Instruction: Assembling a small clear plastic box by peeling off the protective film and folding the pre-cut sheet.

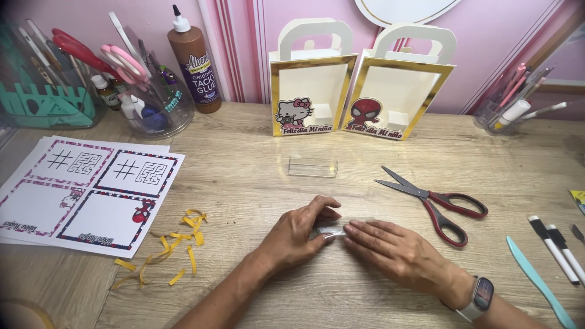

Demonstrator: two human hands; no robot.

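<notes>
**Both hands pressing a small clear plastic piece flat on the table**

The left hand (295, 234) and the right hand (396, 250) meet at the middle of the light wooden table (244, 183). Between them lies a small clear plastic piece (332, 231), flat on the wood. The left fingers are curled and pinch its near end; the right fingers lie stretched and close together, pressing on its other end. A watch with a pale strap (481, 295) sits on the right wrist.

Progress, as judged: one clear plastic box (312, 166) stands formed just beyond the hands, so one piece appears complete while the one under the hands is not yet shaped. Two cream paper bags with gold-framed windows (359, 82) stand at the back, their windows showing nothing inside. Yellow paper strips (173, 244) lie scattered to the left, apparently offcuts.

Surface and room: printed sheets with bordered panels (91, 192) lie at the left edge. Red-handled scissors (436, 201) lie open to the right, apart from the hands. Two black-and-white pens (557, 247) and a teal flat tool (536, 280) lie at the far right. A brown glue bottle (194, 61), a glass jar of scissors and tools (152, 97), a teal organiser (46, 100) and a clear pen holder (509, 109) line the pink panelled wall (244, 36)
</notes>
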